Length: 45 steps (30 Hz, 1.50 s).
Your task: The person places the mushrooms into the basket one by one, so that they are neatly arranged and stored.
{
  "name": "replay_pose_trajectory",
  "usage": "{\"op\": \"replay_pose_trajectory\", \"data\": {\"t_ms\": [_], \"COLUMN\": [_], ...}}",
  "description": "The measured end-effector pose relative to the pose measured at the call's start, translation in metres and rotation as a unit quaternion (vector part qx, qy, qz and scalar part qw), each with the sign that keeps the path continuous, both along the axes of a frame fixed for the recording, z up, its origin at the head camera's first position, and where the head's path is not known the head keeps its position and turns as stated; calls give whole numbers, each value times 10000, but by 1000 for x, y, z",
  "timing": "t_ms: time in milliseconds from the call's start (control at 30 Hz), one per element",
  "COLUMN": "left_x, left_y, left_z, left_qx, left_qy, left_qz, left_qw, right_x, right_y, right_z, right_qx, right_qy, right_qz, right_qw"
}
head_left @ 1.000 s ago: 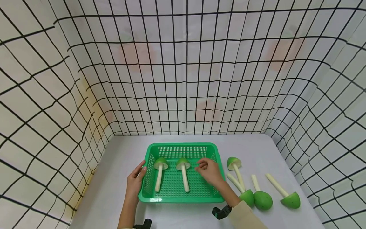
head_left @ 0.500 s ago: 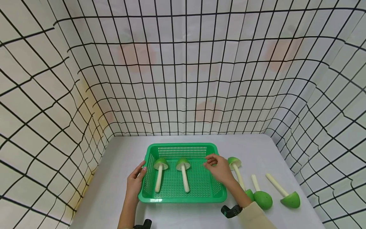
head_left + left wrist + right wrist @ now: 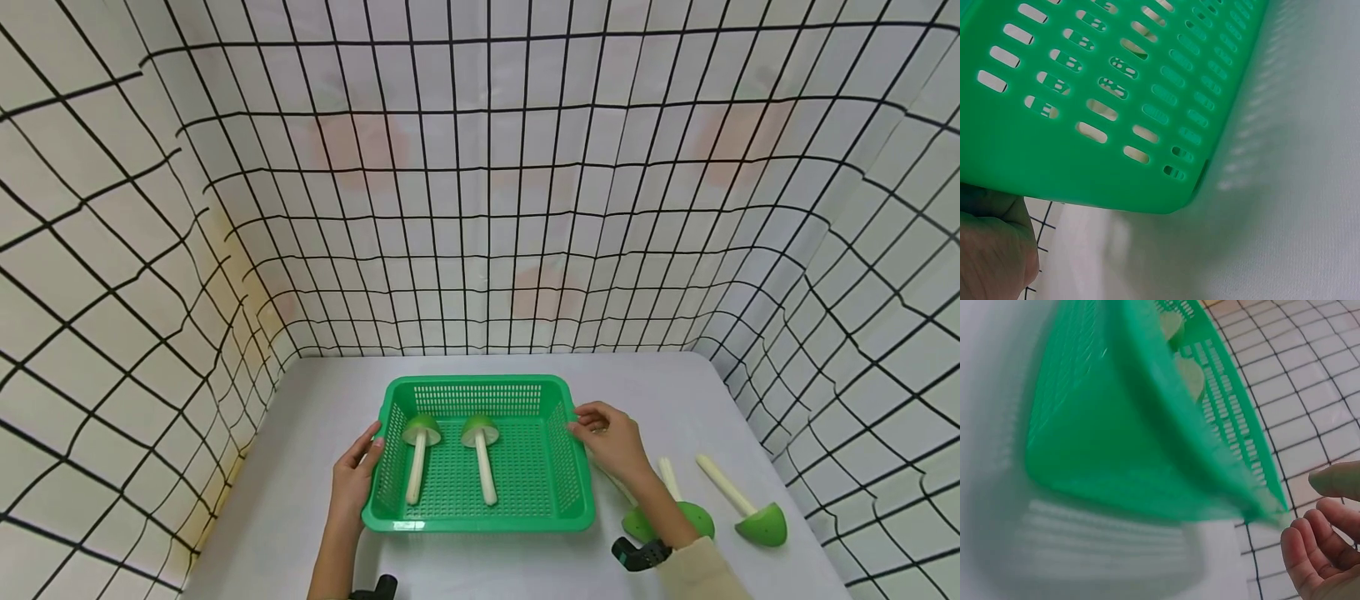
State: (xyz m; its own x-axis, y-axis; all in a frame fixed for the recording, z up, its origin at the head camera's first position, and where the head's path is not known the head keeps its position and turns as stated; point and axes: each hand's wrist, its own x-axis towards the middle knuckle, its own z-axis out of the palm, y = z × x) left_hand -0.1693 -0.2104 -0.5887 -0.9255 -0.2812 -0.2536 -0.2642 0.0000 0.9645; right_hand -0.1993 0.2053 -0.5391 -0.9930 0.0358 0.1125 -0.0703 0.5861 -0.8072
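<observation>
A green plastic basket (image 3: pixel 480 524) stands in the middle of the table. Two mushroom-shaped pieces, each with a green cap and pale stem, lie side by side in it: a left mushroom (image 3: pixel 416 472) and a right mushroom (image 3: pixel 485 468). My left hand (image 3: pixel 354 479) grips the basket's left rim, thumb on top; the left wrist view shows part of that hand (image 3: pixel 997 250) at the rim. Just outside the right rim is my right hand (image 3: pixel 617 442), holding nothing, its fingers (image 3: pixel 1300 556) loosely bent and the thumb apart from them.
Right of the basket, more green-capped mushrooms lie on the white table (image 3: pixel 300 533): a far-right one (image 3: pixel 763 525) in full view, others such as this cap (image 3: pixel 637 525) partly behind my right arm. A black wire grid (image 3: pixel 487 208) encloses the back and sides.
My right hand has moved right, from above the basket's inside to just outside its right rim, over the loose mushrooms. The left hand, basket and two mushrooms in it have stayed put.
</observation>
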Motion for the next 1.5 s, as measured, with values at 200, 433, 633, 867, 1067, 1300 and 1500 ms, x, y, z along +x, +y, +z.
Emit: {"op": "replay_pose_trajectory", "data": {"t_ms": [200, 433, 633, 867, 1067, 1300, 1500], "left_x": [-1, -1, -1, 1, -1, -3, -2], "left_y": [-1, -1, -1, 0, 0, 0, -2], "left_z": [-2, -2, 0, 1, -1, -3, -4], "left_qx": [-34, -48, -80, -40, -68, -86, -105], "left_qy": [36, 79, 55, 38, 30, -56, -58], "left_qz": [24, -8, -18, -19, -31, -66, -26], "left_qw": [10000, 10000, 10000, 10000, 10000, 9999, 9999], "right_x": [3, 14, 18, 20, 21, 17, 13], "right_y": [20, 46, 66, 79, 85, 90, 90], "right_z": [-9, -17, -30, -44, -52, -64, -72], "right_qx": [135, 198, 478, 789, 936, 950, 880], "right_qy": [-228, -268, -296, -559, -619, -759, -1044], "right_qz": [-219, -300, -469, -614, -586, -492, -319], "right_qw": [9994, 9990, 9973, 9934, 9919, 9914, 9901]}}
